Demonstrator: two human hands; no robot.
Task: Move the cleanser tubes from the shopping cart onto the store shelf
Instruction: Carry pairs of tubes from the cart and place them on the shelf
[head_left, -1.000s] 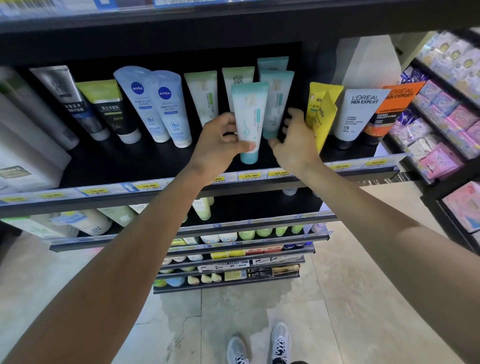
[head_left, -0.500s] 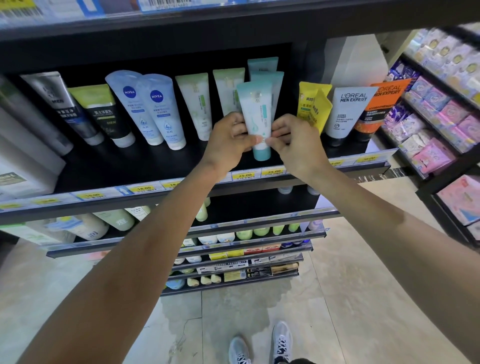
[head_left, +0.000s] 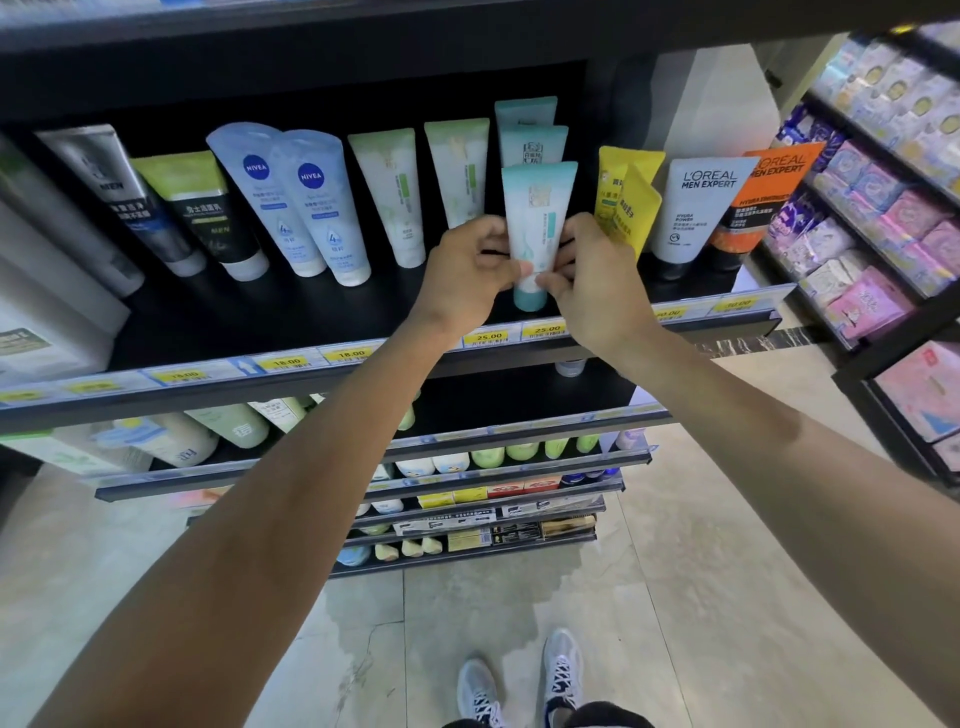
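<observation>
Both hands, left hand (head_left: 467, 270) and right hand (head_left: 589, 280), have closed in, pinching the teal-and-white plastic cleanser tube (head_left: 537, 228) upright on the black store shelf (head_left: 291, 332); next, release gently.

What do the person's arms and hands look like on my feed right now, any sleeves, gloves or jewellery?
Both forearms are bare along all that shows; no sleeve edge enters the frame. The left hand and right hand wear no gloves, and no ring, watch or wristband is visible on either wrist. Lower in the frame the person wears pale grey lace-up sneakers with dark laces.
</observation>
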